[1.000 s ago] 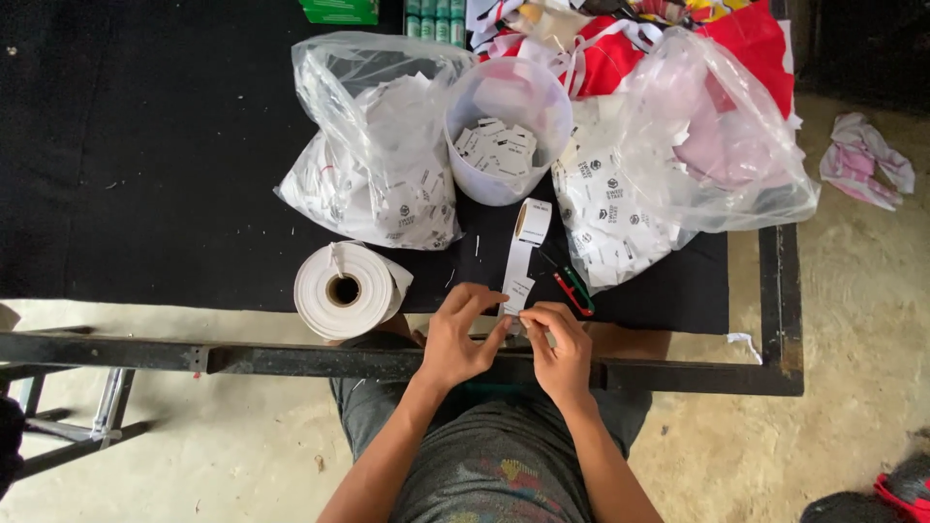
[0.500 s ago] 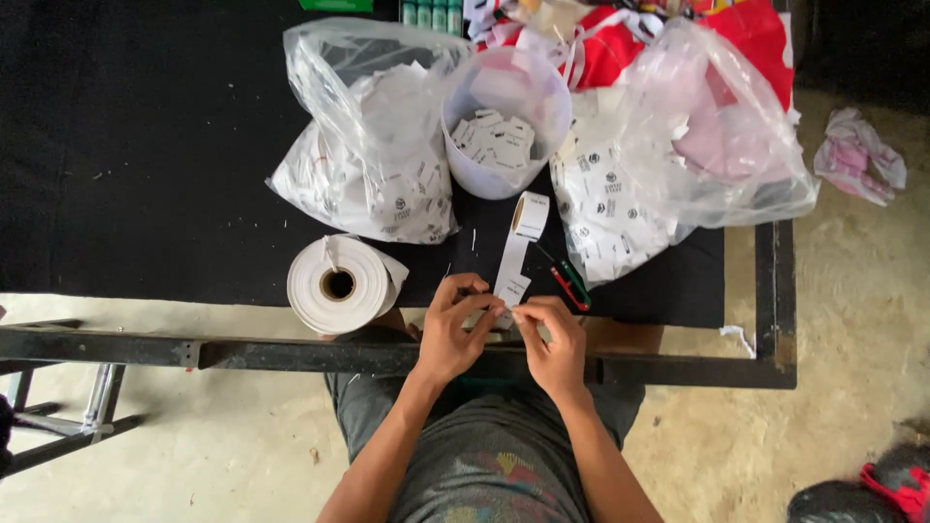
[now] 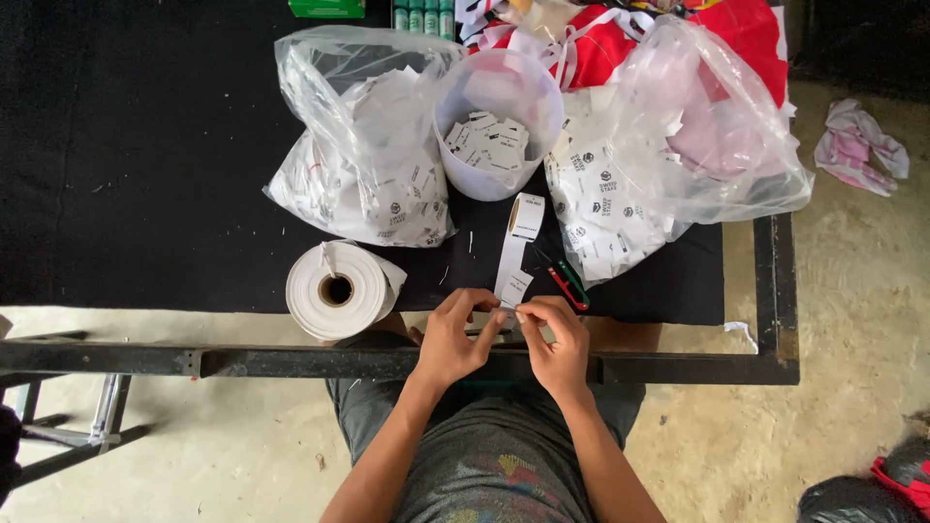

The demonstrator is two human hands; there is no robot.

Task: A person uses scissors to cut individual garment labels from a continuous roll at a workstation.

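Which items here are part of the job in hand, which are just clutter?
In use: left hand, right hand, label strip, tub of cut labels, label roll, two bags of labels.
Lying about: red-green snips, crumpled cloth on floor, green box.

Low in the middle of the frame, I have both forearms angling up and inward from the bottom edge. My left hand [image 3: 453, 339] and right hand [image 3: 555, 341] meet fingertip to fingertip, thumbs and forefingers pinched together, other fingers curled, knuckles facing the camera.
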